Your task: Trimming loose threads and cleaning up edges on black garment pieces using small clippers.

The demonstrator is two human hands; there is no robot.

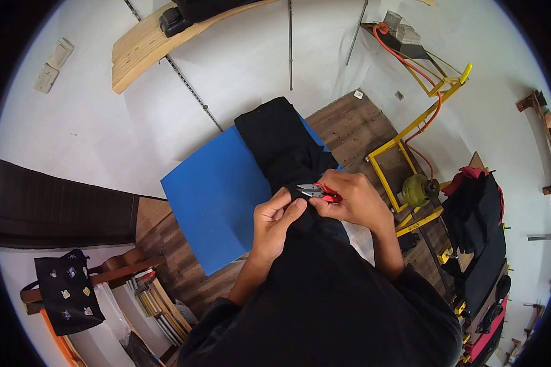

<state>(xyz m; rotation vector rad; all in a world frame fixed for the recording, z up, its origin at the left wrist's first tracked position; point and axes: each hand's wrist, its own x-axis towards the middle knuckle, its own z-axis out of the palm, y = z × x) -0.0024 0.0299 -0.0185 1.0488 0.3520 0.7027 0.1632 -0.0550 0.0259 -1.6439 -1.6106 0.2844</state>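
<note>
A black garment [271, 133] lies partly on a blue tabletop [211, 192] and reaches toward my body. My left hand [275, 220] pinches a fold of this cloth between thumb and fingers. In my right hand [353, 197] are red-handled thread snips [319, 191], their pointed metal blades apart and directed left. The blade tips are at the cloth beside my left fingertips. Whether a thread lies between the blades is too small to tell.
A wooden shelf [142, 50] hangs on the far wall. At right stand a yellow metal frame [385, 169], a green gas cylinder [420, 189] with an orange hose [434, 114], and a rack of dark cloth [475, 220]. A black tote bag [69, 293] hangs at lower left near several books [156, 303].
</note>
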